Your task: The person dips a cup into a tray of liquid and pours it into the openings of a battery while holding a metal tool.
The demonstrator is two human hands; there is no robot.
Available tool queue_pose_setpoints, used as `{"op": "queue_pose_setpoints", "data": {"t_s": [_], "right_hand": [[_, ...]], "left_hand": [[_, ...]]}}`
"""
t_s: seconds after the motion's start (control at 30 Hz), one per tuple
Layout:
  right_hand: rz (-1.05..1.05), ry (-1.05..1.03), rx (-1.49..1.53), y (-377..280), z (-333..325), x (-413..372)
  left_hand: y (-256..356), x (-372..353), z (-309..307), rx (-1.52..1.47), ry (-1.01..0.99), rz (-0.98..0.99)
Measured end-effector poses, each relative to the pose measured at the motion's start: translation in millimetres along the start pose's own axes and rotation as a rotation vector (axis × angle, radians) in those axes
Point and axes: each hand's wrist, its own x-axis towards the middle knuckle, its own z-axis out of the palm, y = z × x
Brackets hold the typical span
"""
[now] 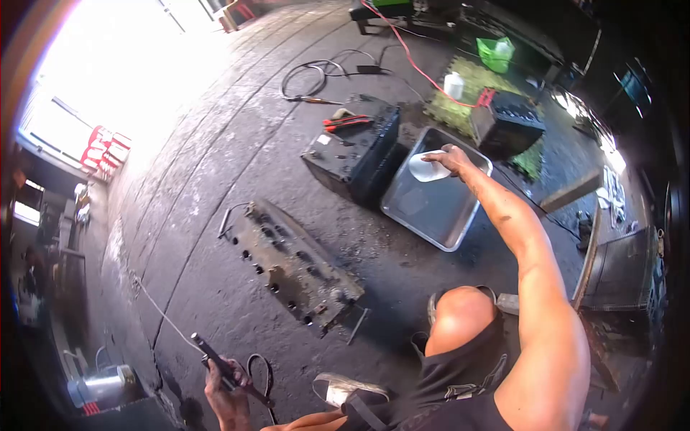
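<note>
My left hand (227,402), low in the view, is closed around a black-handled tool (231,375). A thin pale line, a rod or a jet, runs up and left from its tip, and a dark cable loops beside it. My right hand (454,159) reaches forward, its fingers gripping the rim of a white plastic cup (428,168). The cup is over a grey rectangular tray (451,248) that holds dark liquid. Between my hands on the floor lies a long, dirty block (291,269) with a row of holes and a handle at each end.
A large black battery (352,154) stands left of the tray, with red-handled pliers (348,123) on top. Another battery (509,118) has a red clamp (486,98). Beyond are a white bottle (453,85), a green basket (496,54) and coiled black cable (305,79).
</note>
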Motion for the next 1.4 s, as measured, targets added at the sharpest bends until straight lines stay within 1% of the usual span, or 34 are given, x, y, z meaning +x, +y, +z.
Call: {"op": "queue_pose_setpoints", "data": {"t_s": [0.03,0.1,0.13,0.17,0.23,0.27,0.3,0.33,0.37,0.43,0.47,0.53,0.6,0.7,0.73,0.77,0.83,0.87,0.93,1.07,1.13,1.23,1.3,1.33,1.37,1.4], "right_hand": [[-0.024,0.01,-0.125,19.2,-17.3,3.2],[-0.11,0.1,-0.26,61.4,-27.5,22.5],[-0.093,0.067,-0.306,76.7,-34.1,28.1],[-0.085,0.063,-0.302,91.4,-33.2,33.6],[-0.346,0.319,-0.507,122.6,-25.2,45.3],[-0.3,0.309,-0.463,112.2,-29.0,29.7],[-0.298,0.302,-0.457,110.9,-30.0,31.7],[-0.354,0.297,-0.47,112.5,-29.2,34.4],[-0.402,0.289,-0.487,117.2,-30.4,34.5],[-0.394,0.31,-0.493,115.0,-30.9,35.0],[-0.399,0.33,-0.507,122.6,-29.4,41.2],[-0.4,0.343,-0.527,131.4,-27.7,48.3],[-0.39,0.345,-0.583,134.7,-24.9,50.9],[-0.389,0.279,-0.633,133.1,-22.2,45.1],[-0.33,0.211,-0.645,131.9,-22.2,38.5],[-0.33,0.209,-0.651,135.2,-21.4,34.7],[-0.303,0.198,-0.519,146.0,-13.8,32.8],[-0.345,0.217,-0.479,148.2,-9.7,30.3],[-0.355,0.188,-0.466,154.4,0.2,19.8],[-0.412,0.078,-0.405,158.3,21.2,-7.4],[-0.425,0.039,-0.425,158.3,34.2,-22.3],[-0.484,0.019,-0.378,151.0,45.1,-40.1],[-0.566,-0.001,-0.324,149.3,50.3,-42.0],[-0.539,0.007,-0.298,145.7,52.7,-42.5],[-0.428,-0.065,-0.212,133.5,49.4,-48.6],[-0.24,-0.131,-0.157,134.1,51.9,-43.6]], "left_hand": [[-2.5,3.1,-1.8,0.012,-0.011,-0.009],[-4.6,9.7,-7.2,0.029,0.02,-0.002],[-5.3,10.3,-4.1,0.084,0.066,-0.012],[-5.5,12.1,-3.5,0.094,0.066,-0.015],[-6.1,17.1,-8.4,0.084,-0.031,-0.022],[-7.4,18.5,-6.6,0.092,-0.028,-0.021],[-8.8,19.5,-4.7,0.12,0.043,-0.021],[-9.5,19.7,-3.3,0.149,0.115,-0.024],[-10.1,19.1,-1.0,0.162,0.119,-0.032],[-11.6,20.4,3.4,0.176,0.185,-0.048],[-13.3,22.4,0.4,0.193,0.18,-0.07],[-16.0,26.1,-9.3,0.177,0.24,-0.073],[-15.8,24.5,-3.4,0.194,0.24,-0.088],[-16.7,25.2,-3.4,0.207,0.222,-0.087],[-17.8,26.0,-4.0,0.204,0.201,-0.071],[-17.6,24.7,0.0,0.201,0.203,-0.076],[-14.0,21.4,10.1,0.219,0.244,-0.075],[-14.4,20.4,9.4,0.219,0.25,-0.079],[-14.4,18.9,7.8,0.21,0.163,-0.063],[-11.3,16.6,3.3,0.188,0.22,-0.054],[-6.5,15.9,-6.0,0.193,0.073,-0.082],[-7.6,13.9,-11.3,0.129,0.104,-0.054],[-3.0,4.2,9.7,0.183,0.188,-0.031],[-0.6,1.9,11.3,0.181,0.154,-0.026],[0.8,-0.6,10.1,0.177,0.116,-0.021],[2.5,-3.2,7.5,0.149,0.163,-0.004]]}}
